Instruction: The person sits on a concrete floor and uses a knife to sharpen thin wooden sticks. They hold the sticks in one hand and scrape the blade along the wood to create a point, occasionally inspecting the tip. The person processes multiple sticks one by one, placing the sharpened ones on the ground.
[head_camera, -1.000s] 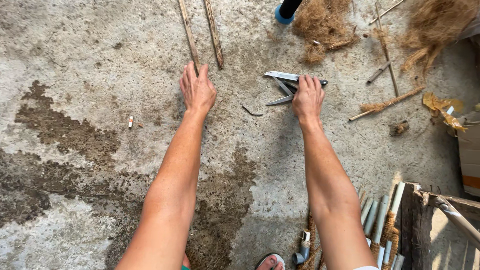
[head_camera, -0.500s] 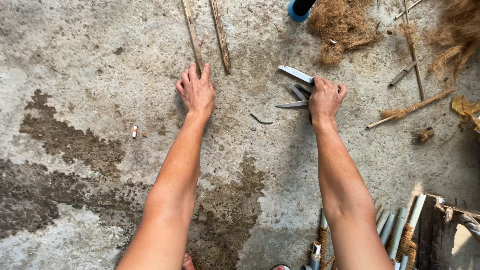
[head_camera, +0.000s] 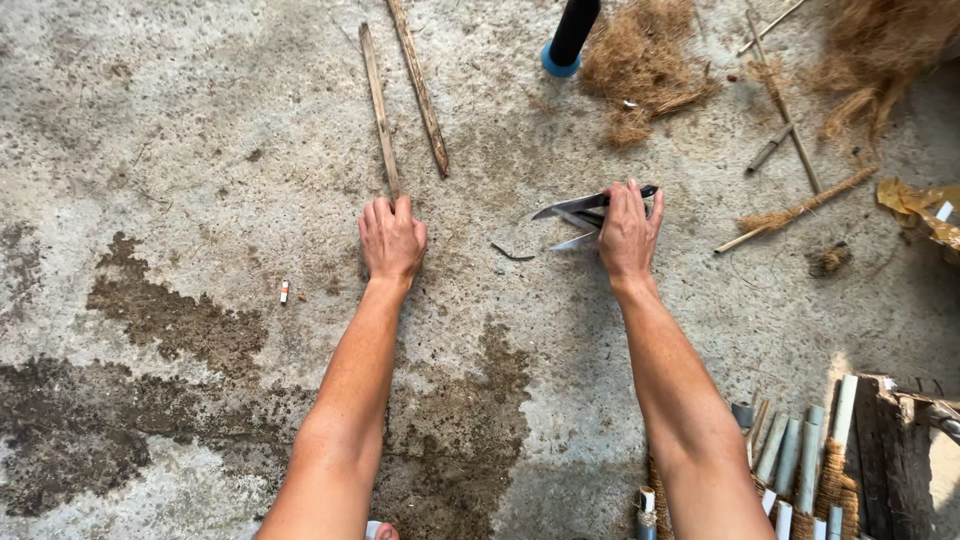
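Where the concrete floor (head_camera: 150, 120) is stained dark in patches, two bare forearms are seen stretched forward from the lower edge of the view.

Left hand (head_camera: 392, 240): laid flat on the floor, palm down, fingers loosely together; nothing is held. Its fingertips are placed at the near end of a thin wooden stick (head_camera: 379, 110). A second stick (head_camera: 420, 85) is laid just beside the first, the two diverging toward the far end.

Right hand (head_camera: 628, 232): curled over a pair of metal shears (head_camera: 580, 215), which rest on the floor with blades parted and pointed toward the left hand. The handles are covered by the fingers; whether they are fully gripped cannot be told.

Other items recorded:
- a small curved dark scrap (head_camera: 512, 252), between the hands, near the blade tips;
- a small white and orange stub (head_camera: 284, 291), left of the left hand;
- a black tube with a blue end (head_camera: 568, 38), at the far edge;
- clumps of brown fibre (head_camera: 640, 60), far right;
- a bundle of pale cut canes (head_camera: 800, 450), beside the right forearm.
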